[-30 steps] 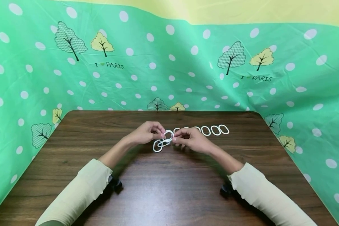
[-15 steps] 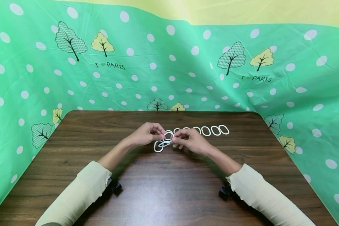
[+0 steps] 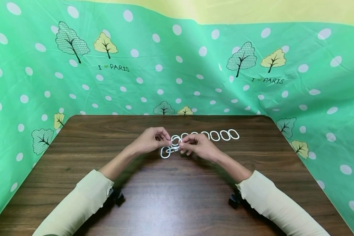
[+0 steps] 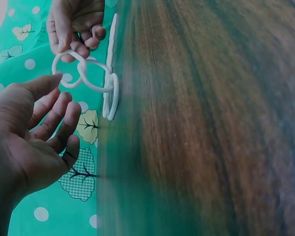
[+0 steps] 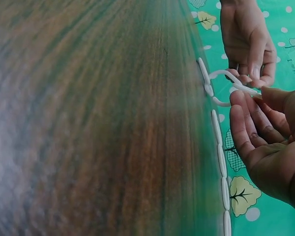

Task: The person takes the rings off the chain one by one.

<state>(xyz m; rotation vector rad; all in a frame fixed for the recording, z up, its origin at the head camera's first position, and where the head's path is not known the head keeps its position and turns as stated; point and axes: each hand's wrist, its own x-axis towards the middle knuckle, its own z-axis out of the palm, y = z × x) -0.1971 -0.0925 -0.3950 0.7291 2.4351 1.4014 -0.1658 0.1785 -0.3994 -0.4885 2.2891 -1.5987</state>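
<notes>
Above the table's back half, a raised white oval chain link (image 3: 176, 136) is between both hands. My left hand (image 3: 150, 140) pinches its left side with thumb and fingertips; the other fingers are loosely bent in the left wrist view. From the right, my right hand (image 3: 202, 146) pinches the same link between thumb and index finger. A second link (image 4: 94, 87) passes through the raised one in the left wrist view and hangs down to another link (image 3: 165, 152) lying on the table. Fingertips partly cover the raised link.
Several loose white links (image 3: 215, 136) lie in a row towards the right on the brown wooden table (image 3: 177, 196), partly behind my right hand. A green dotted cloth (image 3: 177, 65) with printed trees hangs behind the table and on both sides.
My left index finger has drawn slightly away from the raised link, and the left forearm has shifted a little left. The right hand and the links stay almost still.
</notes>
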